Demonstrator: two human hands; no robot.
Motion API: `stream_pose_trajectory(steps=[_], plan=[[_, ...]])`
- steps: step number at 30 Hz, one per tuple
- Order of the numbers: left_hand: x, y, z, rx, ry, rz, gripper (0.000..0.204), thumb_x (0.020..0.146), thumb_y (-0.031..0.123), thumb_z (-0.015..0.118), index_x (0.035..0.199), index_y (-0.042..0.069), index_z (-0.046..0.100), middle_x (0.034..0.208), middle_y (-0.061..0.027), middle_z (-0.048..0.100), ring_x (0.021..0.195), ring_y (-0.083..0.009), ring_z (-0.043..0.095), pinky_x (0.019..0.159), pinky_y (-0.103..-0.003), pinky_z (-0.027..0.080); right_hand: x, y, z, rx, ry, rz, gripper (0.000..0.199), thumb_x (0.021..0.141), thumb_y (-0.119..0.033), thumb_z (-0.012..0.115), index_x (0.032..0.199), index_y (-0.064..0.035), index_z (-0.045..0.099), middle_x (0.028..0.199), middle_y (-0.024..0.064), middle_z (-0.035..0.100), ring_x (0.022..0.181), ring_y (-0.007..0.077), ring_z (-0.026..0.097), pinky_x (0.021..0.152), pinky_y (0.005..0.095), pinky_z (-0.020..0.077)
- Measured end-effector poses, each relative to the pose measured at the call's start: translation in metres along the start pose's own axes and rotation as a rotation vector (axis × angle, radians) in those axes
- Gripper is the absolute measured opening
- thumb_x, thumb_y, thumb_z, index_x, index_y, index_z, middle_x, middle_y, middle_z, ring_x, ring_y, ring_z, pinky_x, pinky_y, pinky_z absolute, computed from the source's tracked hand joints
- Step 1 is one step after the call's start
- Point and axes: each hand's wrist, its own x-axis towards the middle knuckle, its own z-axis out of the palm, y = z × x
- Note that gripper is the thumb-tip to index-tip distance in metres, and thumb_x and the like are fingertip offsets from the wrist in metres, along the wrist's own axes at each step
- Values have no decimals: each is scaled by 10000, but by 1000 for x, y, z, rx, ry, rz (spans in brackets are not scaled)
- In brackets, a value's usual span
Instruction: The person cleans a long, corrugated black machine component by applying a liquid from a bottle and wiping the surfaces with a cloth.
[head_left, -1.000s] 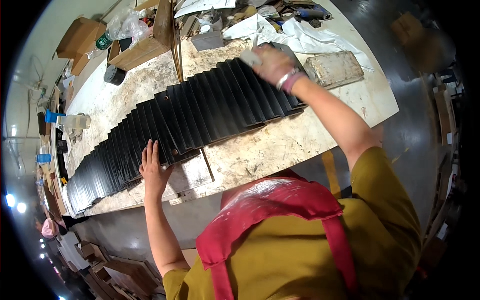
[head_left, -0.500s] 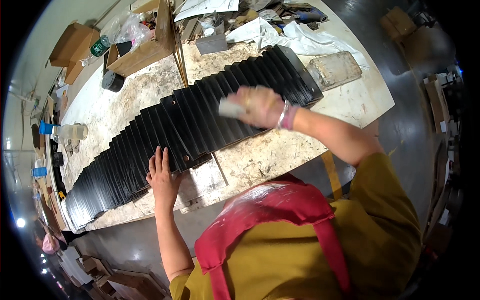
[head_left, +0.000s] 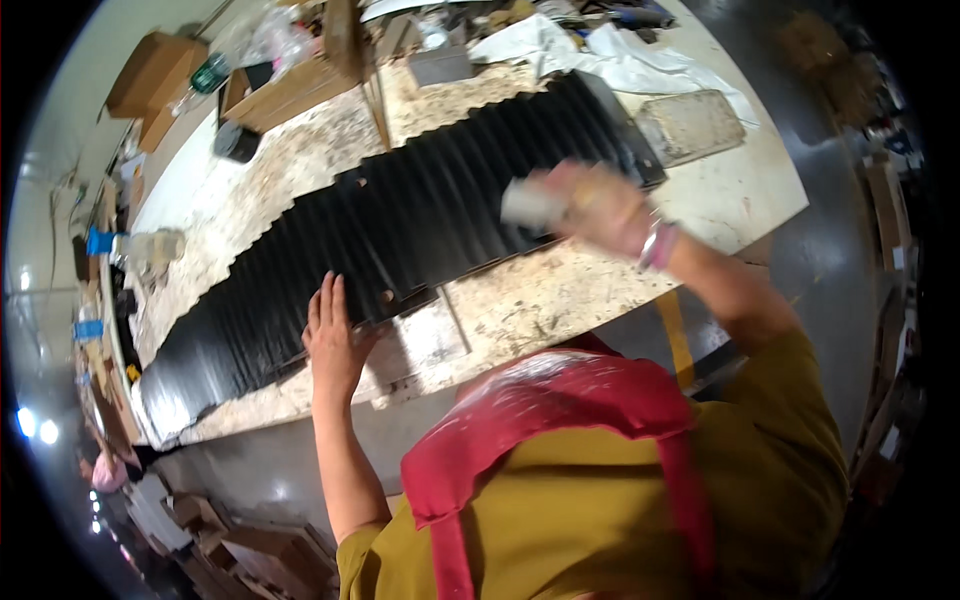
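Observation:
A long black pleated bellows cover (head_left: 400, 200) lies stretched diagonally over the worktable, its flat end plate at the far right. My left hand (head_left: 332, 325) rests with fingers stretched out on the near edge of the pleats, left of a small hole. Over the right part of the bellows, near its front edge, my right hand (head_left: 600, 208) is smeared by motion. Its fingers are closed on a pale whitish pad or block (head_left: 533, 205), whose exact kind the blur hides. Whether the pad touches the pleats I cannot tell.
A clear flat block (head_left: 690, 127) lies beyond the end plate, beside white cloth (head_left: 640, 65). At the back stand a grey box (head_left: 440, 66), a cardboard box (head_left: 300, 95) with plastic bags, and a black round container (head_left: 236, 142). A jar (head_left: 157, 247) sits far left.
My right hand has swept rightward and toward me with the pale pad in it. My left hand stays on the bellows' near edge. The whole view has shifted slightly.

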Motion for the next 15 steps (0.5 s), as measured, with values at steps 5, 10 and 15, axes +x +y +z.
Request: stream_pose_trajectory(steps=[5,10,15], plan=[[13,2,-10,27,-26,16,1029,646,368,830,1479,70,304,1546,-106,304,1412,-330,292,1092,-503,289,-10,34,-1,-223,100,313,468,837,-194,653,1275,-83,532,990,131,596,835,325,629,737,410,541],[21,-2,-26,-73,45,111,1008,674,461,790,1458,25,331,1503,-175,361,1391,-371,326,1104,-494,299,-60,-30,-6,14,-133,9,480,831,-262,697,1274,-134,564,1030,76,614,842,243,650,666,361,557],[102,11,-3,-200,273,124,605,927,336,613,1378,-18,422,1335,-250,518,1304,-425,420,1049,-474,358,-30,17,-29,786,193,675,536,847,-148,677,1353,-64,522,1100,87,575,800,145,562,662,265,521]])
